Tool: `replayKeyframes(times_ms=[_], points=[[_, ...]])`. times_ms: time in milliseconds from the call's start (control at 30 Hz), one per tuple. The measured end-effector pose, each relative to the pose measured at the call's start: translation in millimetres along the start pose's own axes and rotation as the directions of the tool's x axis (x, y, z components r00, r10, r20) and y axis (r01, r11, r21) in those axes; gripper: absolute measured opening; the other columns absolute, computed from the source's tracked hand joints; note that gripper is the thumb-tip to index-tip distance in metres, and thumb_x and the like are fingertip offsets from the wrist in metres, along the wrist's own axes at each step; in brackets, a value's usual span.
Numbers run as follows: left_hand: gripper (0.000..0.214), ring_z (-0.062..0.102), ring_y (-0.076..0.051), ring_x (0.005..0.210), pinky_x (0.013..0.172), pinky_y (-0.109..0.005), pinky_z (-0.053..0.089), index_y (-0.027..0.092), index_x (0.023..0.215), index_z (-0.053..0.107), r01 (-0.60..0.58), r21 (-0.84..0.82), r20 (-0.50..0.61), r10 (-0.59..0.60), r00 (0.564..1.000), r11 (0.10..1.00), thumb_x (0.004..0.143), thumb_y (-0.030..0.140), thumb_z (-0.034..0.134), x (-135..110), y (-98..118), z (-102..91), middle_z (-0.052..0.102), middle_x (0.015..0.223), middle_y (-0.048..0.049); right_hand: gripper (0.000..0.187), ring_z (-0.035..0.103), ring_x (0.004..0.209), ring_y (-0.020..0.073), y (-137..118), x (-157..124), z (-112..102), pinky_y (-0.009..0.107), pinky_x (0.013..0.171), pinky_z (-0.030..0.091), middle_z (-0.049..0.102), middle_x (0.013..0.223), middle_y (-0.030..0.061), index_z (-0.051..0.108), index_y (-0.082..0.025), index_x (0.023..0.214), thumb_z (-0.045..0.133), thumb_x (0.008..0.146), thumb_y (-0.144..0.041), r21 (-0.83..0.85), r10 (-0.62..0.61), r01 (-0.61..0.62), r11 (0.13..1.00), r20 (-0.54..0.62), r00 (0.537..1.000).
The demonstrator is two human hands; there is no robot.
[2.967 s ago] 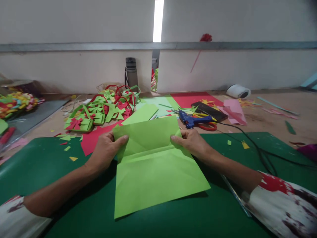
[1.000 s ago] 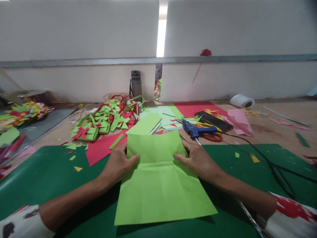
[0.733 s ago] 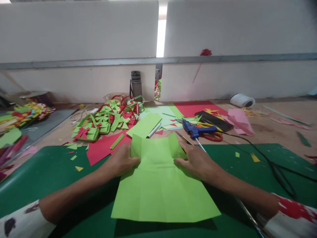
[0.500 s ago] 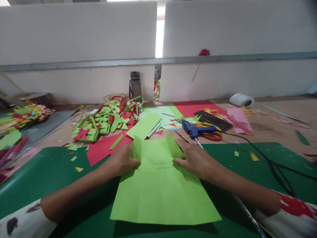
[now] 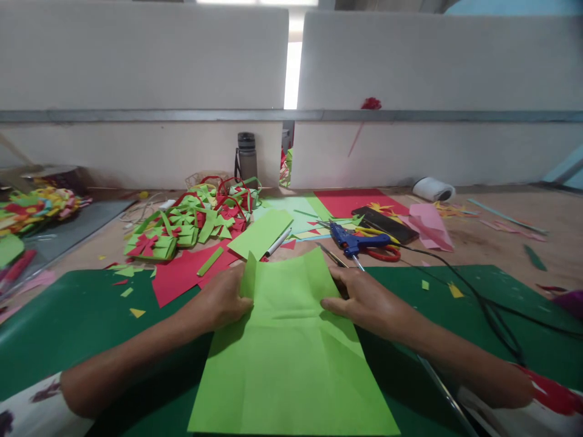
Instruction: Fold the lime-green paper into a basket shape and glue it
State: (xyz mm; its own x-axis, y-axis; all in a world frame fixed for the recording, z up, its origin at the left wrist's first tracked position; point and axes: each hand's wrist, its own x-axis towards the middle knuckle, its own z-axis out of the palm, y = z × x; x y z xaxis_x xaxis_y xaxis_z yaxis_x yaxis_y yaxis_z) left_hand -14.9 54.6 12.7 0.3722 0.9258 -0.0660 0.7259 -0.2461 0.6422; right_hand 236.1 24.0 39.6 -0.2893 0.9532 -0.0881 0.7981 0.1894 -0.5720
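A creased sheet of light green paper [image 5: 291, 370] is held in front of me above a dark green mat [image 5: 104, 328]. My left hand [image 5: 230, 297] is closed on its left edge, thumb on the near face. On the opposite edge my right hand [image 5: 353, 297] grips it the same way, with the other fingers partly hidden behind. The far part of the sheet bends upward along creases, and its side edges fold up. Just beyond it lie a white pen [image 5: 277, 241], a loose green piece of paper [image 5: 262, 232] and a blue glue gun [image 5: 357, 241].
Small green and red paper bags [image 5: 195, 221] are piled at back left, near a grey bottle [image 5: 247, 159]. Red paper [image 5: 182, 273] lies in front. Orange-red scissors [image 5: 385, 256], a black phone [image 5: 385, 224], pink paper [image 5: 430, 227] and a trailing black cable [image 5: 469, 285] are to the right.
The green sheet has come slightly nearer, its near edge now lower in view. Both hands keep their hold on its sides. The camera view has shifted a little.
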Motion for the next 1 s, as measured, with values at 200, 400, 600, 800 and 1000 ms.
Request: replayKeyframes(times_ms=[200, 400, 600, 800, 1000], points=[[0.038, 0.064, -0.021, 0.074, 0.058, -0.024, 0.046, 0.014, 0.102, 0.057, 0.017, 0.020, 0.007, -0.017, 1.000, 1.000, 0.065, 0.006, 0.056, 0.1, 0.8, -0.1, 0.067, 0.089, -0.0071, 0.020, 0.037, 0.053, 0.0106, -2.9, -10.3, -0.3, 0.025, 0.050, 0.025, 0.043, 0.058, -0.0042, 0.038, -0.020, 0.061, 0.053, 0.074, -0.021, -0.125, -0.020, 0.016, 0.992, -0.031, 0.999], [0.043, 0.063, -0.024, 0.084, 0.065, -0.027, 0.047, 0.016, 0.107, 0.057, -0.010, 0.016, 0.011, 0.010, 1.000, 1.000, 0.065, 0.008, 0.058, 2.3, -4.1, 2.1, 0.066, 0.100, -0.0088, 0.026, 0.031, 0.051, 0.0100, -5.5, -17.9, 0.0, 0.026, 0.049, 0.021, 0.037, 0.054, -0.0050, 0.034, -0.020, 0.058, 0.047, 0.080, -0.024, -0.184, -0.031, 0.026, 0.983, -0.027, 0.999], [0.036, 0.064, -0.021, 0.076, 0.059, -0.025, 0.046, 0.017, 0.103, 0.057, -0.007, -0.025, 0.026, 0.008, 1.000, 1.000, 0.068, 0.009, 0.056, -0.6, 0.2, 1.1, 0.067, 0.092, -0.0067, 0.020, 0.036, 0.051, 0.0099, -3.7, -4.6, 5.3, 0.025, 0.049, 0.024, 0.043, 0.054, -0.0040, 0.047, -0.018, 0.059, 0.046, 0.078, -0.025, -0.038, 0.000, 0.000, 0.999, 0.006, 1.000], [0.034, 0.061, -0.022, 0.077, 0.061, -0.027, 0.046, 0.014, 0.099, 0.056, 0.021, -0.032, -0.002, -0.021, 1.000, 0.999, 0.065, 0.011, 0.060, -0.7, 3.2, -0.4, 0.063, 0.094, -0.0084, 0.018, 0.031, 0.049, 0.0094, 0.2, 6.5, 6.1, 0.024, 0.047, 0.024, 0.037, 0.052, -0.0055, 0.047, -0.018, 0.058, 0.048, 0.073, -0.028, 0.137, 0.044, -0.055, 0.989, 0.083, 0.996], [0.032, 0.060, -0.022, 0.073, 0.061, -0.029, 0.045, 0.014, 0.096, 0.055, 0.045, -0.057, 0.014, -0.044, 0.999, 0.997, 0.065, 0.014, 0.060, 0.0, 3.6, 0.9, 0.063, 0.087, -0.0060, 0.017, 0.034, 0.050, 0.0100, 3.0, 12.2, 10.8, 0.024, 0.047, 0.024, 0.041, 0.053, -0.0050, 0.051, -0.018, 0.060, 0.049, 0.073, -0.030, 0.170, 0.041, -0.056, 0.984, 0.094, 0.995]])
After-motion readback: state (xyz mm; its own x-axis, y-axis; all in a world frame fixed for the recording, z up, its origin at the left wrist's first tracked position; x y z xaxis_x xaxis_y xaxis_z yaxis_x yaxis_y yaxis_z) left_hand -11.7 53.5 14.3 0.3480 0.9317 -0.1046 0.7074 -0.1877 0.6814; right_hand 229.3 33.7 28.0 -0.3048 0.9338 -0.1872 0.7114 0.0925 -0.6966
